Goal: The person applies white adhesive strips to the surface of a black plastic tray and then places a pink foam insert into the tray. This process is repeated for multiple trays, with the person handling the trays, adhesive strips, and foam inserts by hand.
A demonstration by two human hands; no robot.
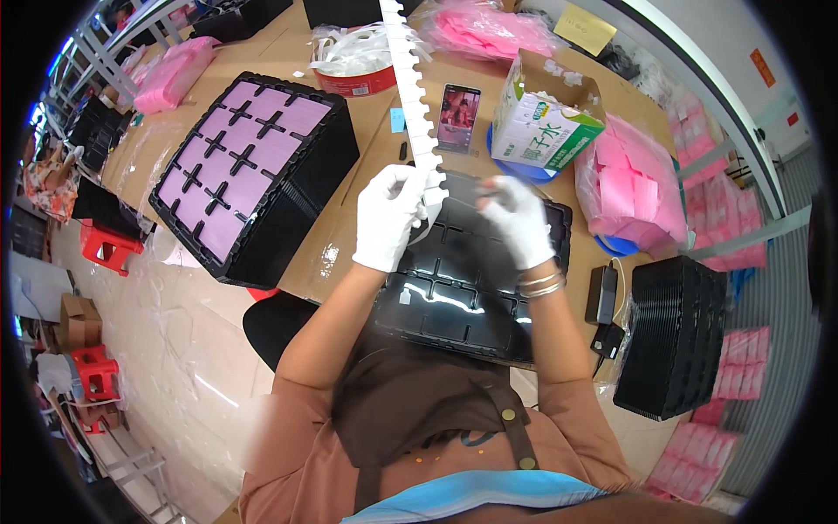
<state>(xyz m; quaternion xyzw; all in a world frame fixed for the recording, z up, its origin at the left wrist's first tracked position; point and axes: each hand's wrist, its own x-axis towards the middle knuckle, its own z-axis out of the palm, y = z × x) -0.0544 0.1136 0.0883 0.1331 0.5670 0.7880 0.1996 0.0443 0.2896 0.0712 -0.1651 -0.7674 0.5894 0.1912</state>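
A long white strip with notched tabs [406, 79] runs from the far edge of the table down to my white-gloved left hand [388, 214], whose fingers are closed on its lower end. Just right of the strip hovers my right hand [517, 218], also gloved, above a black plastic tray [449, 327] with a grid of compartments. Its fingers look bent, but motion smears the fingertips, so whether they pinch anything is unclear. On the tray's near left part lies a small white bottle-shaped piece [404, 297].
Left stands a stack of black trays topped with pink-purple sheets [214, 162]. Beyond the tray are a phone [458, 118], an open carton [546, 118] and a red-edged reel [358, 80]. Pink bags [628, 188], a power adapter [601, 295] and stacked black trays [672, 336] stand right.
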